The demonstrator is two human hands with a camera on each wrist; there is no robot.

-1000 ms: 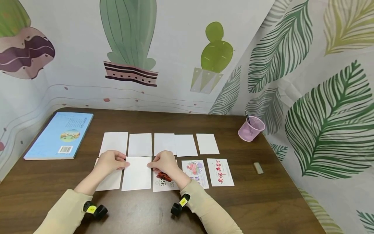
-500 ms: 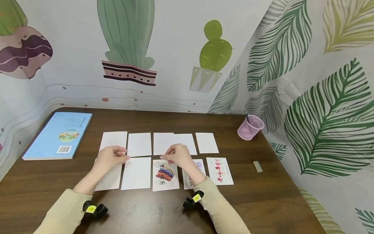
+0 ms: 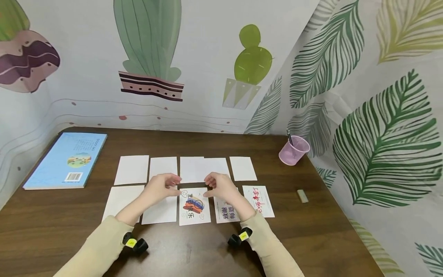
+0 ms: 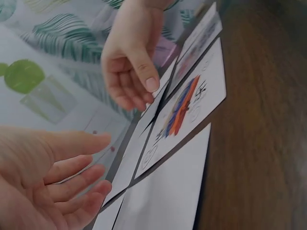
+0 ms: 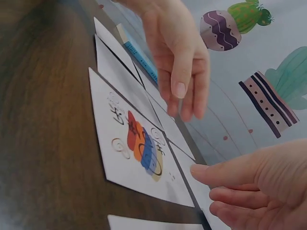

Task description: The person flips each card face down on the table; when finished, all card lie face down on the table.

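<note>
In the head view, the left hand [image 3: 160, 189] and the right hand [image 3: 222, 187] reach toward the picture card [image 3: 194, 209]. This card lies flat on the table [image 3: 166, 252], on the person's side of the fingertips. The left fingertips are near its far left corner and the right ones near its far right corner. A plain white card [image 3: 162, 212] lies partly under the left hand, and a card with purple words [image 3: 225, 213] is by the right wrist. Only this view shows the pink cup [image 3: 292, 154], well past the right fingers.

The left wrist view shows the left thumb and fingers spread apart, with nothing in them. The head view hides that palm.

The right wrist view shows the right thumb apart from its fingers, holding nothing too. The spine of the blue book [image 5: 139, 55] peeks out behind the left fingers.

No finger seems to touch the picture card. The step looks like getting both hands ready around it. Moving it would need each thumb and finger to pinch an edge.
</note>
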